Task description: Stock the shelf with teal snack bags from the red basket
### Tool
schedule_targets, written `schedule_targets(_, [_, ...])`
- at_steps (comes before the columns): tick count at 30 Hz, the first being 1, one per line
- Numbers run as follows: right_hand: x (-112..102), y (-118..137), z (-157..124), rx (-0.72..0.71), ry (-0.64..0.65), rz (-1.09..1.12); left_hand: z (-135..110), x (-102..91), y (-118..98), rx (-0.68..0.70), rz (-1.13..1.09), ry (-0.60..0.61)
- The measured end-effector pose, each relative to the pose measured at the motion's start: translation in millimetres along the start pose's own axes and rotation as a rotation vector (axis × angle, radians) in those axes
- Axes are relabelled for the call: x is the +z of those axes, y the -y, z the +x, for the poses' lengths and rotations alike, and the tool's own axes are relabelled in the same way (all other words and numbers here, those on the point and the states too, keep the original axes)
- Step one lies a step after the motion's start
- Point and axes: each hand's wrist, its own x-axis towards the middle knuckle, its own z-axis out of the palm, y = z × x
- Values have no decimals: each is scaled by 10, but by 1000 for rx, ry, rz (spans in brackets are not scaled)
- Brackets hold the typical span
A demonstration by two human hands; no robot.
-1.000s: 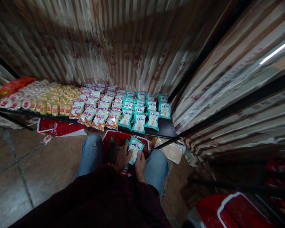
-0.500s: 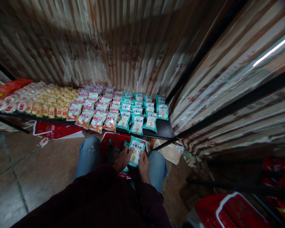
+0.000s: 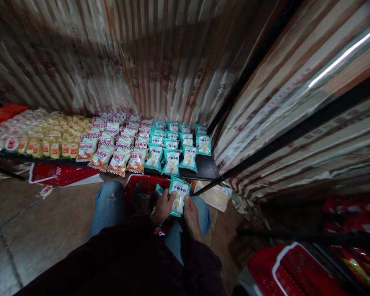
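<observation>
Between my two hands is a teal and white snack bag [image 3: 179, 197], its printed front turned up. My left hand [image 3: 164, 209] is closed on its left edge, thumb on the front. On the opposite edge, my right hand [image 3: 192, 216] grips it too. Below and left of the bag, a red basket [image 3: 132, 183] sits between my knees with more teal bags inside, partly hidden by my hands and sleeve. Just beyond, matching teal bags [image 3: 172, 161] stand in rows at the right end of a black shelf [image 3: 207, 169].
Red and white snack bags [image 3: 119, 159] and small yellow wrapped cakes [image 3: 56, 149] fill the shelf leftward. Under it lies another red basket [image 3: 61, 173], with a wrapped cake [image 3: 46, 190] on the floor. A black post [image 3: 253, 158] slants at right, above a red basket [image 3: 305, 271].
My view has shifted slightly right, so the shelf appears further left. Both hands still hold the teal bag, which sits a little further right relative to the basket.
</observation>
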Motion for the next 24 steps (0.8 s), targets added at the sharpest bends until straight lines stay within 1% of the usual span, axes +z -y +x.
schedule_targets(3, [-52,36,21,-18,-7,-15,40,49,-62,16,25,20])
schedule_targets(6, [-117,75,54,-43,2,6,82,111,-126,-16,32,54])
schedule_targets(9, [-195,112,87,-77,-26,23,113,191,-176,-36,25,98])
schedule_targets(12, [-286,165,106,-87,-38,-6,126,276,-231,-24,77,122])
schedule_targets(18, [-424,300,149,-27,-50,-43,140,406,-376,1,220,128])
schedule_targets(24, [-468,258,333,-43,-45,6,214,491,-471,11,325,121])
